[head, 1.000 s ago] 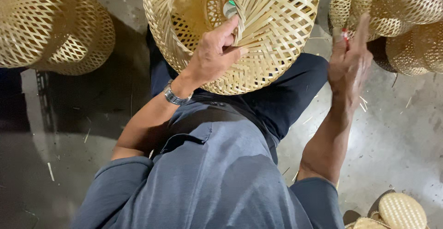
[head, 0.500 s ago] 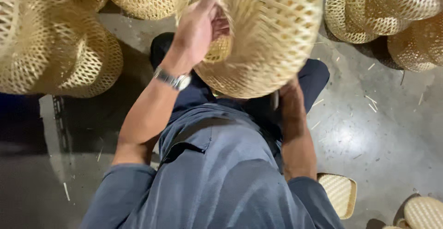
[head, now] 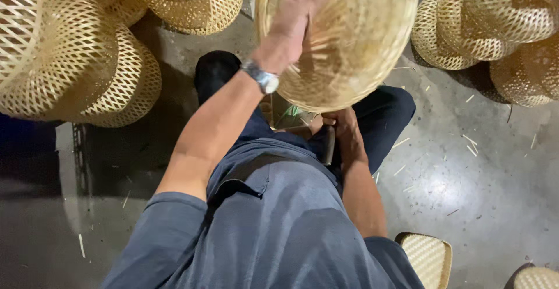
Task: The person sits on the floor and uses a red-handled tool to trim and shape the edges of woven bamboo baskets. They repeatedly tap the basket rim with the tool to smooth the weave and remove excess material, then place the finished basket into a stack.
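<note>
Woven bamboo basket [head: 355, 38], one, is held over the lap: left hand [head: 288, 24] grips its rim, right hand [head: 343, 132] closes beneath its lower edge. Basket stacks crowd both upper corners; bare concrete floor [head: 460, 172] lies rightward.

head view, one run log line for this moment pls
left hand: grips rim of round woven bamboo basket, raised | right hand: low under basket, on dark object | surroundings: stacked woven baskets, grey concrete floor
</note>
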